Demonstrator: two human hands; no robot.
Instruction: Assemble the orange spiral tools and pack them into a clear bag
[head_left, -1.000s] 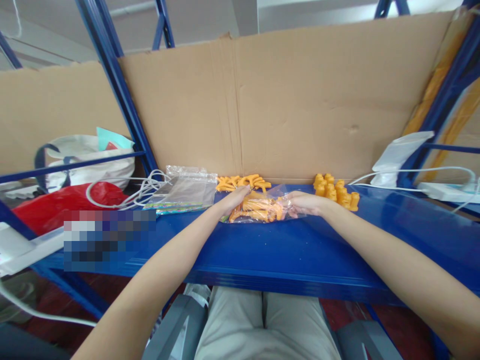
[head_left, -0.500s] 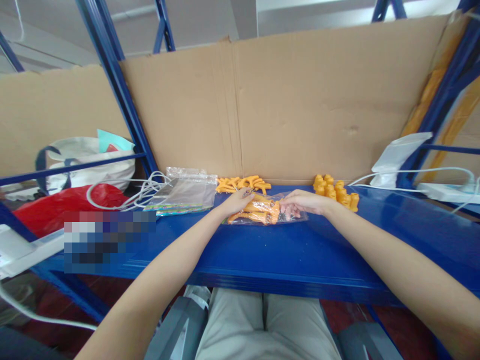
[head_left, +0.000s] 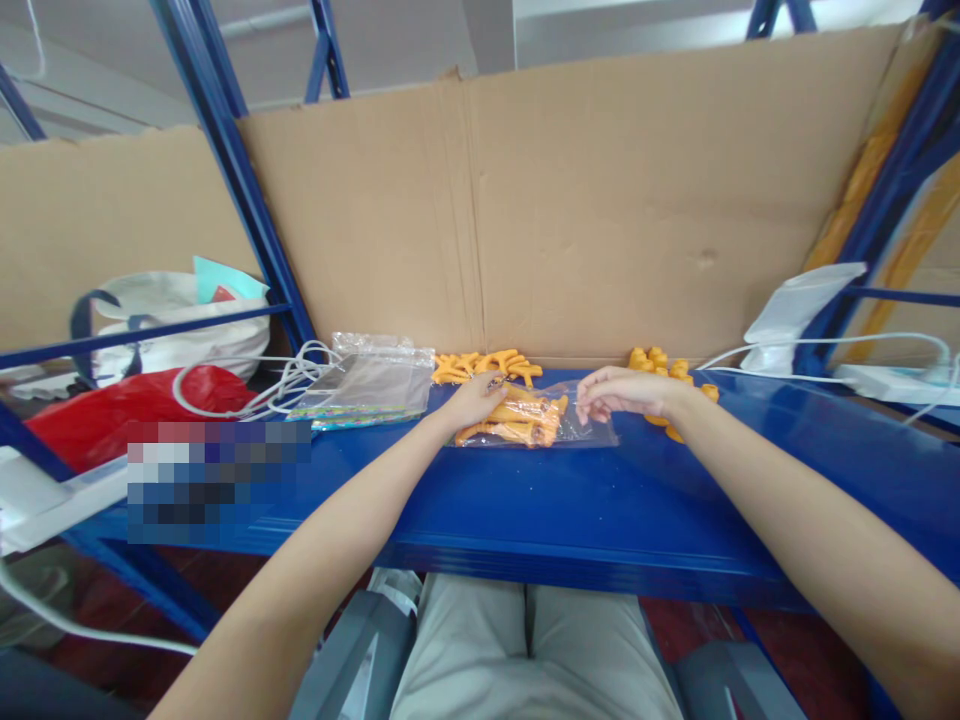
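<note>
A clear plastic bag with several orange plastic pieces inside lies on the blue table. My left hand grips the bag's left end, its fingertips partly hidden by the bag and the pieces. At the bag's right end, my right hand hovers over the film with loosely bent fingers apart and nothing seen in them. Behind the left hand sits a pile of orange branch-shaped pieces. Short orange cup-like pieces stand beyond my right hand, which partly covers them.
A stack of flat clear bags lies left of the orange pile, beside coiled white cables. Farther left are a red bag and a white tote. A cardboard wall closes the back. A white power strip stands right.
My right hand has drawn away from the orange pieces at the bag's right end, moving slightly right and up. The left hand stays in place on the bag.
</note>
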